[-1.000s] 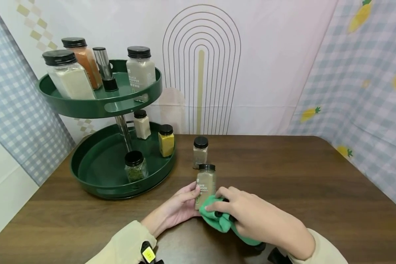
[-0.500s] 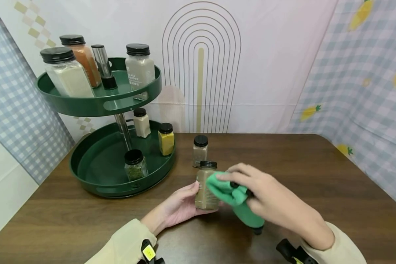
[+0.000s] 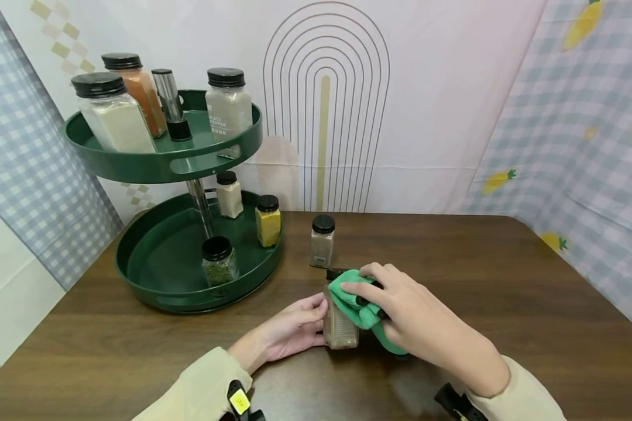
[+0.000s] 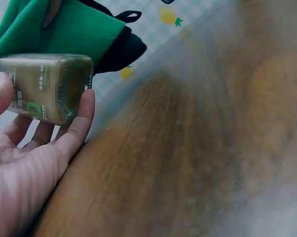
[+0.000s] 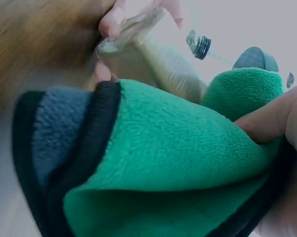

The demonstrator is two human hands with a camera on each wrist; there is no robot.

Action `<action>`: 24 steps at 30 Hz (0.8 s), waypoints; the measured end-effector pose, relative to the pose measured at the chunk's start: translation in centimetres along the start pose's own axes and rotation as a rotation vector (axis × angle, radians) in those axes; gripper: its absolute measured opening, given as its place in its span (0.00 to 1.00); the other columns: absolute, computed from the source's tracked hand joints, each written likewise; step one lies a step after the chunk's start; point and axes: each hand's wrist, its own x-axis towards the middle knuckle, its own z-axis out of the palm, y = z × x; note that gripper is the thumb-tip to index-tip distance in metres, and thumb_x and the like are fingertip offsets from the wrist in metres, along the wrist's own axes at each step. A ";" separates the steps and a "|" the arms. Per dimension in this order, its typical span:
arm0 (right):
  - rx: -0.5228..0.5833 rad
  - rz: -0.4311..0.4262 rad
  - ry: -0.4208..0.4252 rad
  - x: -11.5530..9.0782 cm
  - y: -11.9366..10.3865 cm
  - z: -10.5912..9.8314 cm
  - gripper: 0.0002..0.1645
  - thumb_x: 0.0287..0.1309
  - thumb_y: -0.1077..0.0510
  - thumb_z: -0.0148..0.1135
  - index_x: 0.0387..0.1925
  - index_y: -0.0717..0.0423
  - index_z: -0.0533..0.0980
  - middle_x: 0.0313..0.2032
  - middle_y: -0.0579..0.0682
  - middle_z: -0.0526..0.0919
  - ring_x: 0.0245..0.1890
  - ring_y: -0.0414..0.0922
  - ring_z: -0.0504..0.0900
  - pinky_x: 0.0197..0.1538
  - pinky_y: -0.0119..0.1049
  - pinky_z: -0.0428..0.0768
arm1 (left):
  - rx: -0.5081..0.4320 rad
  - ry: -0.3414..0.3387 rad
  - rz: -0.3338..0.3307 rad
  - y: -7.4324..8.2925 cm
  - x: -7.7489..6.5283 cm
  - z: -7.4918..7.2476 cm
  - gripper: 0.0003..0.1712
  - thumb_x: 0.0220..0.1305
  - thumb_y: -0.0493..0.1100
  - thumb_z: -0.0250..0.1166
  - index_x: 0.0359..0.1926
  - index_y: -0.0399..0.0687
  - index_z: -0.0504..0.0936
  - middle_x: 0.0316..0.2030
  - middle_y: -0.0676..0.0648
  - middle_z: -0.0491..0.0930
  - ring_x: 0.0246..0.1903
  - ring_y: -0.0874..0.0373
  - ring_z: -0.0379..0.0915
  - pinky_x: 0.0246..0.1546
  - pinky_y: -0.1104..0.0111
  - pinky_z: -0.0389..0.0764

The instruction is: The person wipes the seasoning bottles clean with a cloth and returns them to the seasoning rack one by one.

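Observation:
My left hand holds a clear spice jar of brownish powder by its side, thumb and fingers around it. In the left wrist view the jar shows printed lettering and its base faces the camera. My right hand grips a bunched green cloth with dark trim and presses it against the jar's upper right side, hiding most of the black lid. Up close in the right wrist view, the folded cloth covers part of the jar. A smaller spice jar stands just behind.
At left stands a two-tier green turntable rack. Its upper tray bears large jars and a metal grinder; below are a yellow spice jar, a white one and a herb jar. The wooden table extends right.
The cloth came off the jar's lower front, moved up and right, then returned to its upper right side. The jar has turned in my left hand and shifted slightly right and down.

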 end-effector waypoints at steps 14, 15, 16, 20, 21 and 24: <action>0.082 -0.062 -0.313 -0.5 -1.8 0.0 0.36 0.38 0.76 0.52 0.44 0.38 0.79 0.35 0.37 0.71 0.32 0.37 0.68 0.37 0.30 0.71 | -0.053 0.084 -0.004 0.0 0.1 -0.1 0.36 0.70 0.51 0.47 0.70 0.39 0.46 0.55 0.47 0.69 0.55 0.55 0.66 0.55 0.57 0.69; 0.107 -0.058 -0.346 -0.5 -1.8 -0.1 0.35 0.40 0.76 0.52 0.44 0.37 0.79 0.36 0.36 0.72 0.33 0.37 0.69 0.38 0.31 0.72 | -0.054 0.094 -0.005 0.0 0.1 0.0 0.36 0.70 0.51 0.47 0.70 0.39 0.46 0.54 0.47 0.69 0.55 0.55 0.66 0.57 0.57 0.68; 0.129 -0.056 -0.369 -0.5 -1.8 -0.2 0.34 0.41 0.75 0.52 0.44 0.37 0.79 0.37 0.35 0.73 0.34 0.37 0.70 0.39 0.32 0.72 | -0.053 0.101 -0.004 0.0 0.0 0.0 0.36 0.70 0.51 0.47 0.70 0.38 0.46 0.54 0.47 0.69 0.55 0.54 0.65 0.58 0.56 0.67; 0.210 -0.036 -0.370 -0.5 -1.6 -0.9 0.28 0.49 0.72 0.54 0.43 0.36 0.77 0.38 0.31 0.75 0.36 0.33 0.71 0.42 0.30 0.73 | -0.057 0.118 0.000 0.0 0.0 0.0 0.36 0.71 0.53 0.46 0.70 0.39 0.45 0.56 0.47 0.68 0.56 0.53 0.65 0.60 0.55 0.64; 0.218 -0.017 -0.351 -0.5 -1.5 -1.1 0.27 0.51 0.72 0.54 0.43 0.36 0.76 0.37 0.31 0.74 0.36 0.32 0.71 0.41 0.29 0.73 | -0.058 0.119 0.004 0.1 0.0 0.1 0.36 0.71 0.53 0.45 0.70 0.39 0.46 0.56 0.47 0.67 0.56 0.54 0.65 0.59 0.56 0.65; 0.195 0.044 -0.226 -0.5 -1.1 -1.7 0.24 0.54 0.71 0.53 0.43 0.38 0.73 0.34 0.31 0.73 0.34 0.30 0.69 0.39 0.28 0.73 | -0.061 0.124 0.020 0.2 0.0 0.1 0.35 0.71 0.54 0.46 0.70 0.41 0.47 0.57 0.49 0.66 0.55 0.55 0.66 0.55 0.60 0.69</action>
